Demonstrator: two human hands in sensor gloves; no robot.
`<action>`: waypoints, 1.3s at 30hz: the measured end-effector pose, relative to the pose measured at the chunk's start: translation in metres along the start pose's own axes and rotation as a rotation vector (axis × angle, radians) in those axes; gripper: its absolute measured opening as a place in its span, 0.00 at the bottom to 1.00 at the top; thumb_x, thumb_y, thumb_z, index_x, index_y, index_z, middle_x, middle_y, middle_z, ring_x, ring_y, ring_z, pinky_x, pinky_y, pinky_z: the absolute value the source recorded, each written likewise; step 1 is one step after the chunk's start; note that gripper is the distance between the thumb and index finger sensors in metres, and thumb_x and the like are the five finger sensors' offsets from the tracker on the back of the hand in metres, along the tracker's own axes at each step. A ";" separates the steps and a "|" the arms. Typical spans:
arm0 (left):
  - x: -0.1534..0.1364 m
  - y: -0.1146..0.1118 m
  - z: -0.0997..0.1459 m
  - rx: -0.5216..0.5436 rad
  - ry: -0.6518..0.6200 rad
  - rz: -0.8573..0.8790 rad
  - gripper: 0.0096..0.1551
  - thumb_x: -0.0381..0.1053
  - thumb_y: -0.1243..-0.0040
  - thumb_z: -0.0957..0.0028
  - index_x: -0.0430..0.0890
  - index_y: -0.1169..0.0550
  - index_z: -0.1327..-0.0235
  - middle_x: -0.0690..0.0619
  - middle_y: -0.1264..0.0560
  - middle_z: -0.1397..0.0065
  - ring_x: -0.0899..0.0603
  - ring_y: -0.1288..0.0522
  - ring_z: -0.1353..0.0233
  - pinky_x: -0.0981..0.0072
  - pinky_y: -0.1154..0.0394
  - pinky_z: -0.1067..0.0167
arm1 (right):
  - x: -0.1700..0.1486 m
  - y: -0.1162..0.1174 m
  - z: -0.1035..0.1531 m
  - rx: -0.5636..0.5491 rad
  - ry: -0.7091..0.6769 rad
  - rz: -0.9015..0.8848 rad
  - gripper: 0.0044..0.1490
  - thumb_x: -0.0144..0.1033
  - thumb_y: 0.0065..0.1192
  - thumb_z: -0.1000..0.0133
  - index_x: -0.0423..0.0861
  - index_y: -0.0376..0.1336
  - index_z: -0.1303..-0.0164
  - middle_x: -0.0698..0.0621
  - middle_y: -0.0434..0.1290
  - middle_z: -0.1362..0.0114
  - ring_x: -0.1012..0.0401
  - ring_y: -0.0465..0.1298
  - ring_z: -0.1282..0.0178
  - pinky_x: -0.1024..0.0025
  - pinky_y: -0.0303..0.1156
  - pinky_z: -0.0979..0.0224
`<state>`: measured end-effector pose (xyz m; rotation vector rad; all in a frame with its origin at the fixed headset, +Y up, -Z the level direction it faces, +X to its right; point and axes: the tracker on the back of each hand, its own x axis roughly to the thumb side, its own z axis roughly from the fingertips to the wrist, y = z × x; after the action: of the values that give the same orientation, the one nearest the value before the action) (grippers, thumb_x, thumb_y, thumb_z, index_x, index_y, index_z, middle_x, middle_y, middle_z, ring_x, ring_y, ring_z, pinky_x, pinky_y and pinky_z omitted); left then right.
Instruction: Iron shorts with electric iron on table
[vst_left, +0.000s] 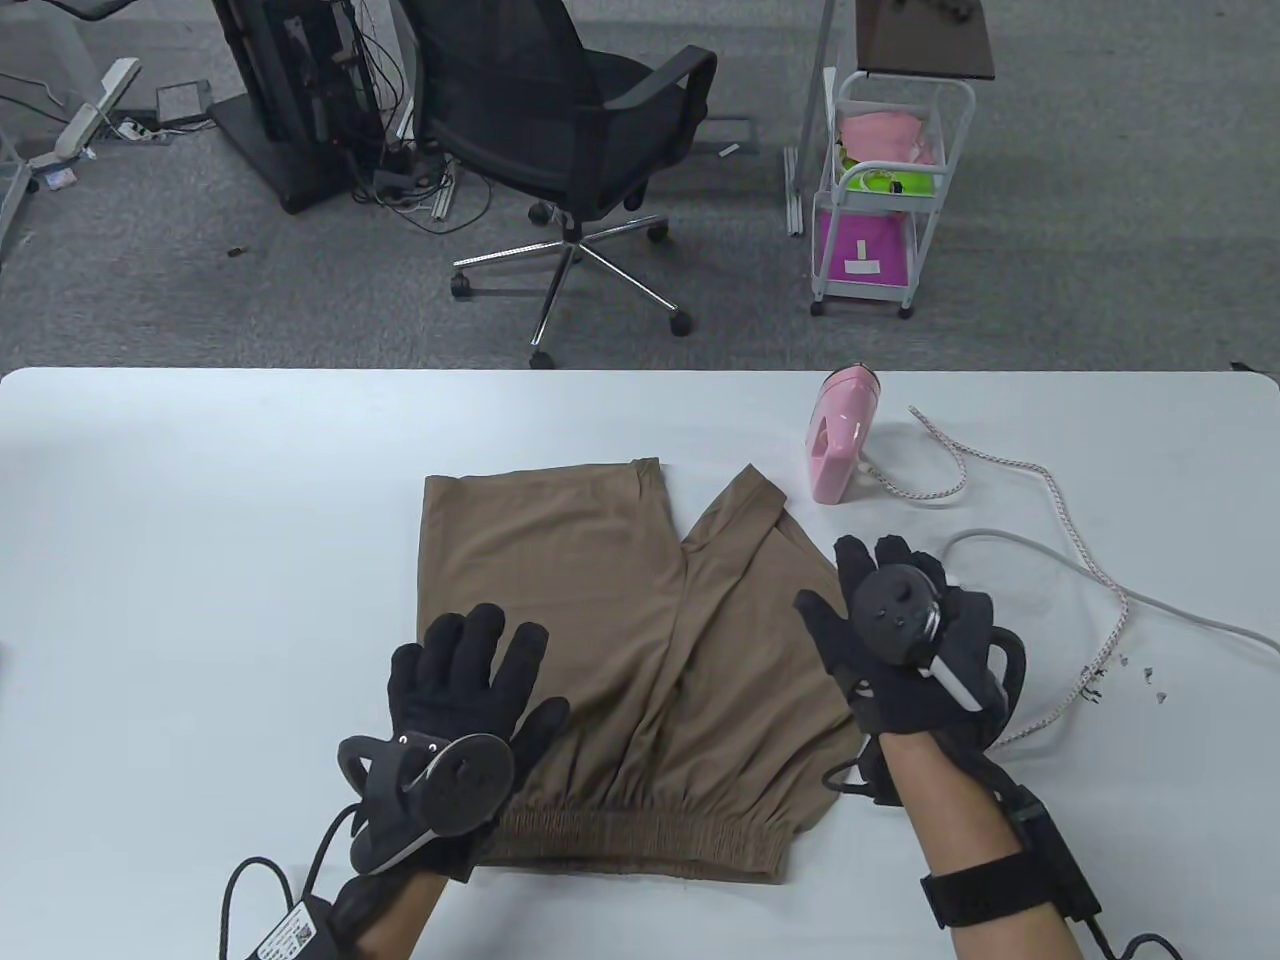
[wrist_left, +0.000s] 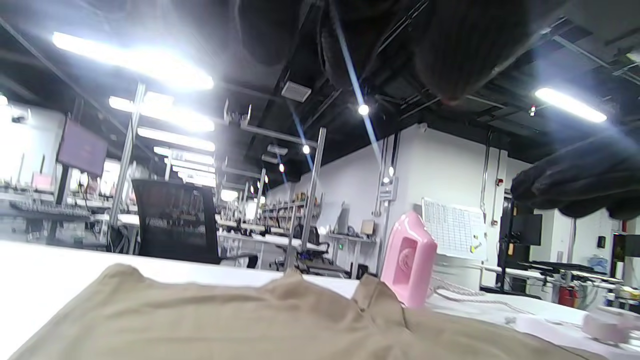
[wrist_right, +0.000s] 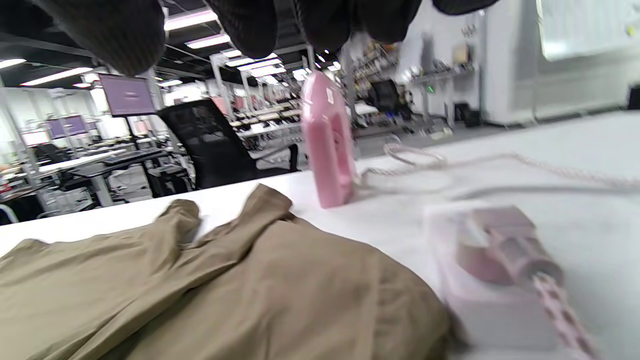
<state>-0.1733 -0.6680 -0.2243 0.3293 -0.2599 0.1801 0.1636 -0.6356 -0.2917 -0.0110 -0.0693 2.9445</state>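
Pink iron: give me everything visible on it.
The iron is small, with a glossy pink plastic-looking shell and a closed loop handle with an oval opening. It stands upright on its heel on the white table, nose up, just beyond the far right leg of the brown shorts. It looks close to the fabric, but contact cannot be told. A braided white-and-pink cord leaves its base and trails right across the table. Neither hand touches it; the right hand is nearest, over the shorts' right edge.

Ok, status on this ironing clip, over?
Left hand flat on shorts. Right hand open at their right edge, holding nothing. Iron upright beyond, untouched; its cord loops alongside.
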 end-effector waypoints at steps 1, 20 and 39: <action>0.002 -0.001 0.001 0.013 -0.003 -0.015 0.40 0.68 0.44 0.43 0.57 0.37 0.19 0.46 0.48 0.12 0.28 0.48 0.15 0.25 0.50 0.26 | 0.007 0.001 0.005 -0.023 -0.025 0.021 0.46 0.69 0.54 0.35 0.56 0.50 0.11 0.40 0.49 0.12 0.36 0.51 0.15 0.33 0.53 0.21; 0.007 -0.022 0.016 0.061 -0.065 -0.138 0.38 0.67 0.44 0.44 0.55 0.35 0.21 0.45 0.50 0.12 0.28 0.53 0.15 0.25 0.54 0.27 | 0.070 0.097 0.067 -0.063 -0.282 0.290 0.49 0.72 0.52 0.35 0.59 0.46 0.09 0.41 0.39 0.10 0.35 0.35 0.14 0.25 0.37 0.25; 0.010 -0.020 0.017 0.062 -0.065 -0.130 0.38 0.67 0.44 0.44 0.55 0.34 0.22 0.46 0.48 0.13 0.29 0.51 0.15 0.25 0.53 0.27 | 0.069 0.099 0.065 -0.101 -0.246 0.336 0.46 0.72 0.51 0.34 0.59 0.47 0.10 0.43 0.44 0.10 0.36 0.40 0.13 0.26 0.41 0.23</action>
<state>-0.1635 -0.6914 -0.2117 0.4129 -0.2970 0.0493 0.0764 -0.7220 -0.2315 0.3597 -0.2766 3.2563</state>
